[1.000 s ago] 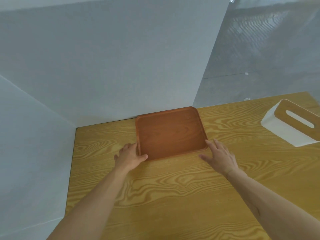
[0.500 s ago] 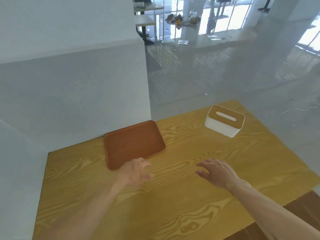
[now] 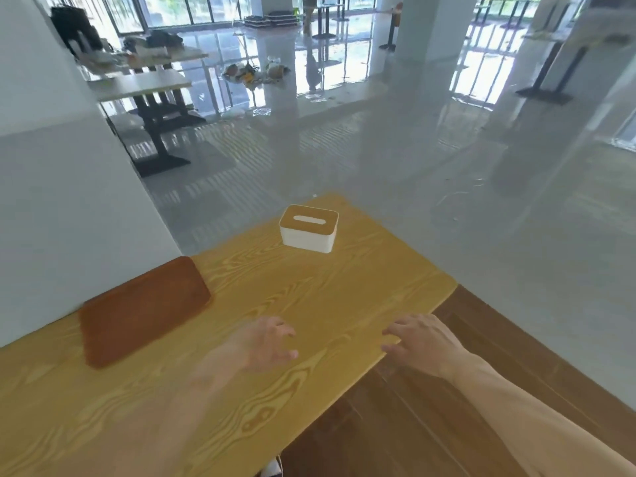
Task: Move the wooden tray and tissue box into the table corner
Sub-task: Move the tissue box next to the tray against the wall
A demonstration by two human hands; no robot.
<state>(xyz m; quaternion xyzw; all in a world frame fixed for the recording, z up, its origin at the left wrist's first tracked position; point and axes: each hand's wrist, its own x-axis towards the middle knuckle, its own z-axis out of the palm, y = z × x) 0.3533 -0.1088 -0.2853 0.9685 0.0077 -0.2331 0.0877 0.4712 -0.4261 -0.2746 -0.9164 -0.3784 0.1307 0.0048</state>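
The reddish-brown wooden tray lies flat on the yellow wood-grain table, against the white partition at the left. A white tissue box with a wooden slotted lid stands near the table's far end, apart from the tray. My left hand hovers blurred over the table's middle, fingers spread, holding nothing. My right hand hangs over the table's right edge, fingers apart and empty. Both hands are well short of the tissue box.
White partition walls bound the table on the left. Beyond the right edge lies dark wooden flooring, then a glossy grey floor. Other tables and pillars stand far off in the room.
Both hands have let go of the tray and drawn back from it. The view has swung right, bringing the tissue box toward the centre.
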